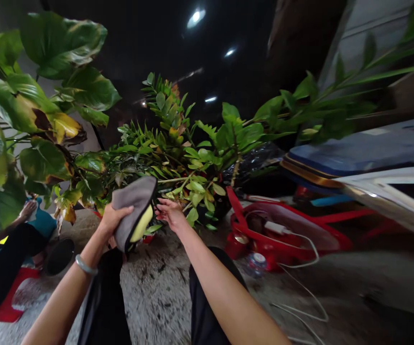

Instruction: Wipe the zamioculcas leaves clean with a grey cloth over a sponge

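A grey cloth (130, 208) with a yellow-green side and dark edging is held up by my left hand (114, 218), thumb across its grey face and fingers behind it. Just right of the cloth, my right hand (171, 213) is raised among the leaves, its fingers apart and slightly curled, with nothing visible in it. Green plants (192, 153) with some yellowed leaves stand in front of both hands.
Large broad leaves (45, 120) hang at the left. At lower left a person (2, 268) sits near a red stool (15, 297). On the right are a red plastic chair (289, 225), a white cable (309, 287) and a stacked blue board (353, 148).
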Available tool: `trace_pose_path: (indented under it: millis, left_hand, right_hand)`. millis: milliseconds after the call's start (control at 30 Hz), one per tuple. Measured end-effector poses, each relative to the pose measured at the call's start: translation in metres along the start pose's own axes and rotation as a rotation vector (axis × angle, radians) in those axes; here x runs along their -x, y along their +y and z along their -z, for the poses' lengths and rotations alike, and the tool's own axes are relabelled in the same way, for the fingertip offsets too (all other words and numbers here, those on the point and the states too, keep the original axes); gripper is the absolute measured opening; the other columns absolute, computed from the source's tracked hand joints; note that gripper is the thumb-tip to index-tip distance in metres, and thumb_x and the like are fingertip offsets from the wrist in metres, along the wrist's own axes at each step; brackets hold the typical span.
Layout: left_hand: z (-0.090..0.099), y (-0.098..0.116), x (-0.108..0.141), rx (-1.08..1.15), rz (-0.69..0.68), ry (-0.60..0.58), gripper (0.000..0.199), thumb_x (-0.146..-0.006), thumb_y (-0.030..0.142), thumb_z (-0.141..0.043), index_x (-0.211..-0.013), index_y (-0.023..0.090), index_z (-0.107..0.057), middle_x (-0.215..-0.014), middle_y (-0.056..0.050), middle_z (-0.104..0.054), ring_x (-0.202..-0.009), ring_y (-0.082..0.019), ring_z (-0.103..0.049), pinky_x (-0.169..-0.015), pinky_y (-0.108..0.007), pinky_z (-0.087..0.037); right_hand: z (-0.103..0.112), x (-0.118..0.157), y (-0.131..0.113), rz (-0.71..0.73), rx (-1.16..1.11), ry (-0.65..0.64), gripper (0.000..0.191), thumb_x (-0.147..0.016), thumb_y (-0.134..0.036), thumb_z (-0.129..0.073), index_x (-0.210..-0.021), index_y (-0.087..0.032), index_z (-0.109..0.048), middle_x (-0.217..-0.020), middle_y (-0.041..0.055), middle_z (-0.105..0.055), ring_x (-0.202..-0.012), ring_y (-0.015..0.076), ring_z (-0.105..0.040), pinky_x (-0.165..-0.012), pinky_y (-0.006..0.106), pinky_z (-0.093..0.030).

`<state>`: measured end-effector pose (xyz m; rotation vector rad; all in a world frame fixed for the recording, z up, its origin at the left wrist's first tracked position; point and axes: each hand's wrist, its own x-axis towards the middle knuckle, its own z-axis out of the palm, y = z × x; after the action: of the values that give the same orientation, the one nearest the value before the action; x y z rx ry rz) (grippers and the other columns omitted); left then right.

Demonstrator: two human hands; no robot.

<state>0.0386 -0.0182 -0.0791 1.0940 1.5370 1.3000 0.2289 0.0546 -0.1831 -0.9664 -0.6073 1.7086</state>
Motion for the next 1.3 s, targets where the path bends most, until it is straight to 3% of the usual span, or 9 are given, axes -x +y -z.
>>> trace_pose_path:
  millis: [167, 367, 467, 633, 733, 967, 1100, 1200, 1300]
  left_hand:
    - [0.025, -0.019, 0.047, -0.072, 0.164, -0.305, 0.039, -0.050, 0.031, -0.099, -0.082, 0.015, -0.085, -0.083, -0.011, -0.083, -0.076, -0.030, -0.077, -0.074, -0.037, -0.062]
    - [0.029, 0.041, 0.005, 0.223, -0.092, 0.125, 0.047, -0.051, 0.032, -0.097, -0.094, 0.020, -0.082, -0.094, -0.008, -0.085, -0.084, -0.028, -0.079, -0.074, -0.033, -0.064]
    - [0.014, 0.031, -0.013, 0.272, -0.057, 0.185, 0.049, -0.051, 0.034, -0.096, -0.095, 0.018, -0.081, -0.096, -0.010, -0.085, -0.085, -0.027, -0.079, -0.073, -0.032, -0.063]
    - [0.014, -0.027, 0.026, 0.010, 0.202, -0.183, 0.051, -0.046, 0.035, -0.101, -0.088, 0.012, -0.083, -0.087, -0.013, -0.083, -0.075, -0.028, -0.076, -0.071, -0.036, -0.061]
    - [0.029, -0.026, 0.046, -0.012, 0.233, -0.286, 0.047, -0.045, 0.033, -0.101, -0.084, 0.013, -0.084, -0.085, -0.014, -0.083, -0.076, -0.031, -0.077, -0.074, -0.037, -0.061]
    - [0.020, 0.040, -0.005, 0.278, -0.063, 0.130, 0.054, -0.047, 0.034, -0.098, -0.096, 0.017, -0.081, -0.097, -0.012, -0.085, -0.092, -0.033, -0.079, -0.079, -0.037, -0.065]
    - [0.004, 0.000, -0.001, 0.197, 0.012, 0.123, 0.051, -0.047, 0.033, -0.098, -0.090, 0.014, -0.080, -0.090, -0.012, -0.083, -0.083, -0.029, -0.078, -0.075, -0.037, -0.064]
    - [0.010, -0.044, 0.037, 0.113, 0.168, -0.082, 0.046, -0.051, 0.035, -0.098, -0.089, 0.015, -0.083, -0.088, -0.012, -0.083, -0.086, -0.034, -0.078, -0.079, -0.041, -0.064]
    - [0.025, -0.059, 0.065, 0.054, 0.238, -0.230, 0.043, -0.051, 0.037, -0.099, -0.086, 0.016, -0.085, -0.085, -0.012, -0.083, -0.085, -0.038, -0.078, -0.080, -0.043, -0.063]
  right_hand:
    - [0.012, -0.001, 0.001, -0.028, 0.039, 0.034, 0.027, -0.066, -0.008, -0.073, -0.092, -0.017, -0.074, -0.056, -0.0015, -0.069, -0.043, 0.0132, -0.060, -0.039, 0.020, -0.046]
    - [0.013, -0.001, 0.002, 0.016, 0.055, -0.018, 0.026, -0.067, -0.012, -0.075, -0.092, -0.019, -0.074, -0.067, 0.0008, -0.076, -0.051, 0.0131, -0.066, -0.042, 0.019, -0.050]
    - [0.007, 0.000, 0.005, -0.002, 0.056, -0.010, 0.028, -0.067, -0.012, -0.076, -0.093, -0.019, -0.073, -0.067, 0.0010, -0.076, -0.050, 0.0130, -0.066, -0.042, 0.020, -0.051]
    - [0.008, 0.001, 0.007, -0.009, 0.059, 0.002, 0.026, -0.066, -0.010, -0.075, -0.090, -0.018, -0.074, -0.059, -0.0013, -0.071, -0.045, 0.0131, -0.061, -0.042, 0.021, -0.050]
    - [0.014, 0.002, 0.006, -0.004, 0.064, 0.007, 0.025, -0.066, -0.012, -0.075, -0.091, -0.018, -0.075, -0.060, -0.0009, -0.072, -0.045, 0.0135, -0.062, -0.042, 0.021, -0.049]
    - [0.011, 0.004, 0.004, 0.004, 0.054, -0.005, 0.026, -0.068, -0.012, -0.074, -0.094, -0.019, -0.074, -0.067, 0.0010, -0.076, -0.050, 0.0133, -0.065, -0.044, 0.021, -0.051]
    - [0.007, 0.005, 0.004, -0.011, 0.037, -0.016, 0.025, -0.069, -0.010, -0.074, -0.093, -0.018, -0.074, -0.069, 0.0018, -0.077, -0.051, 0.0141, -0.066, -0.044, 0.022, -0.052]
    - [0.010, 0.004, 0.005, -0.021, 0.062, 0.008, 0.025, -0.069, -0.009, -0.074, -0.092, -0.018, -0.074, -0.063, -0.0003, -0.073, -0.049, 0.0144, -0.064, -0.043, 0.023, -0.051]
    - [0.015, 0.003, 0.005, -0.022, 0.093, 0.032, 0.025, -0.068, -0.010, -0.075, -0.092, -0.019, -0.075, -0.062, -0.0005, -0.073, -0.049, 0.0149, -0.064, -0.043, 0.022, -0.049]
